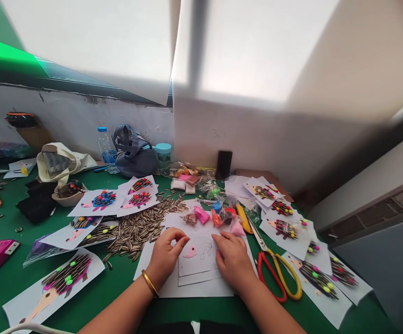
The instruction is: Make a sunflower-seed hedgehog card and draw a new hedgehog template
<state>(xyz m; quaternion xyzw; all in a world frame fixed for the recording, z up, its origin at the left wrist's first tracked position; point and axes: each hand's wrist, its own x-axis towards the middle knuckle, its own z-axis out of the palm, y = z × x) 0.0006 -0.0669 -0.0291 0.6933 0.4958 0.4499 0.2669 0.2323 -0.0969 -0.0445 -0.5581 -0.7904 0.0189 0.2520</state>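
Observation:
A white sheet with a hedgehog drawing lies before me on a small stack of paper. Its head is filled in pink; the body is only outlined, with light marks inside. My left hand, a gold bangle at its wrist, is at the sheet's left edge with thumb and forefinger pinched together; anything between the tips is too small to make out. On the right edge rests my right hand, fingers stretched out and holding nothing. Packets of coloured clay sit just beyond the sheet. Sunflower seeds are heaped to the left.
Scissors with red and yellow handles lie right of my right hand, near a yellow cutter. Finished seed hedgehog pictures spread on both sides. At the back stand a bottle, a bag and a phone.

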